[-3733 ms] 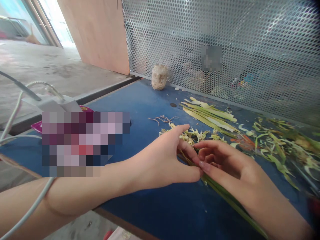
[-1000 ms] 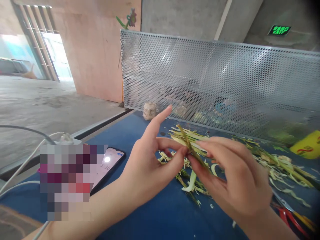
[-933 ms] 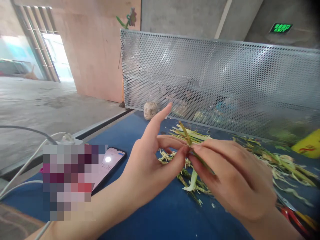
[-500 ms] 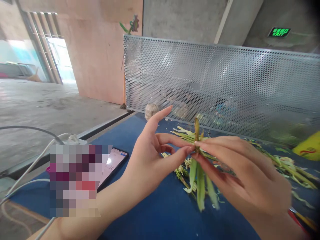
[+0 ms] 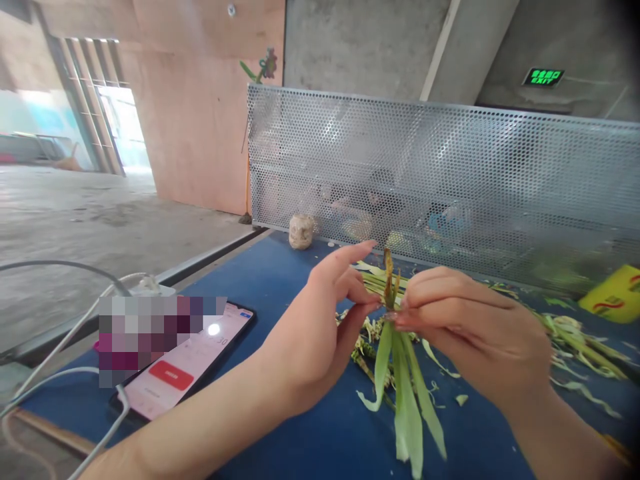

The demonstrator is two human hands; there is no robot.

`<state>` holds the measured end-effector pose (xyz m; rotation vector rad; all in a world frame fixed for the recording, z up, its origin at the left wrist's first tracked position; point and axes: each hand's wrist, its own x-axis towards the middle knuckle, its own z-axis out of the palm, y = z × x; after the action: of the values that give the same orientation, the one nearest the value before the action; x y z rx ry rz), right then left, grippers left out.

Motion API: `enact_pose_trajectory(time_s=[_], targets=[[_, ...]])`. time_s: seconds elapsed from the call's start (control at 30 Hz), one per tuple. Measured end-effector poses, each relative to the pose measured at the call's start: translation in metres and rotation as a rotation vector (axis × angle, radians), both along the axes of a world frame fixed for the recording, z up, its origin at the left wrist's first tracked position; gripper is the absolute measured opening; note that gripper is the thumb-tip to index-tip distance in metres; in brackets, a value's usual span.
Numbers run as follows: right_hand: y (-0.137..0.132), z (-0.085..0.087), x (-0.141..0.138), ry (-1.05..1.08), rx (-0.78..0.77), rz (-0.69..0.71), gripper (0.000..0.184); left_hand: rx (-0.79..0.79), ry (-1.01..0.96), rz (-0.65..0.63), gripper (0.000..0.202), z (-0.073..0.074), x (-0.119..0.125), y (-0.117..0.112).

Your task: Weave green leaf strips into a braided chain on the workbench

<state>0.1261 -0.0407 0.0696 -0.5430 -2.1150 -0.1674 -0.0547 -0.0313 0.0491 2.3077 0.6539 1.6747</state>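
A small bundle of green leaf strips (image 5: 407, 393) hangs between my hands, its ends fanned out and curling downward. At its top a brown, withered tip (image 5: 389, 273) points upward. With thumb and fingertip, my left hand (image 5: 320, 327) pinches the bundle's narrow neck from the left, index finger raised. From the right my right hand (image 5: 475, 333) grips the same neck, fingers folded together. Behind the hands, a pile of pale green stalks (image 5: 375, 280) lies on the blue tabletop (image 5: 300, 433), partly hidden. A stem with pale green buds (image 5: 364, 357) lies below the left fingertips.
A smartphone (image 5: 200, 360) with a white cable (image 5: 120, 407) lies to the left, partly blurred out. A pale lump (image 5: 301, 232) stands by the perforated metal panel (image 5: 350, 147). More stalks (image 5: 585, 340) and a yellow packet (image 5: 617, 293) are on the right.
The bundle has turned and its strips hang lower and spread wider. My left index finger has bent inward toward the bundle, and my right fingers have drawn closer together. The view has shifted slightly.
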Motion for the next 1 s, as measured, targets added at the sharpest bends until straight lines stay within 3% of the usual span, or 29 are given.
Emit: enact_pose_trajectory(time_s=[0.2, 0.37, 0.53, 0.63, 1.0], targets=[[-0.003, 0.0, -0.004, 0.081, -0.051, -0.047, 0.012, -0.02, 0.003, 0.051, 0.054, 0.001, 0.0, -0.003], [-0.005, 0.007, -0.01, 0.024, -0.132, -0.206, 0.007, 0.0, 0.032, 0.017, 0.06, -0.003, 0.002, -0.001], [-0.009, 0.011, -0.007, -0.037, -0.118, -0.283, 0.007, 0.027, 0.078, 0.103, 0.072, -0.004, 0.003, -0.004], [-0.011, 0.01, -0.007, -0.02, -0.146, -0.294, 0.007, 0.098, 0.121, 0.134, 0.069, -0.005, 0.001, -0.005], [-0.019, 0.015, -0.008, 0.091, -0.211, -0.2, 0.011, 0.128, -0.188, -0.133, 0.077, 0.001, 0.0, 0.001]])
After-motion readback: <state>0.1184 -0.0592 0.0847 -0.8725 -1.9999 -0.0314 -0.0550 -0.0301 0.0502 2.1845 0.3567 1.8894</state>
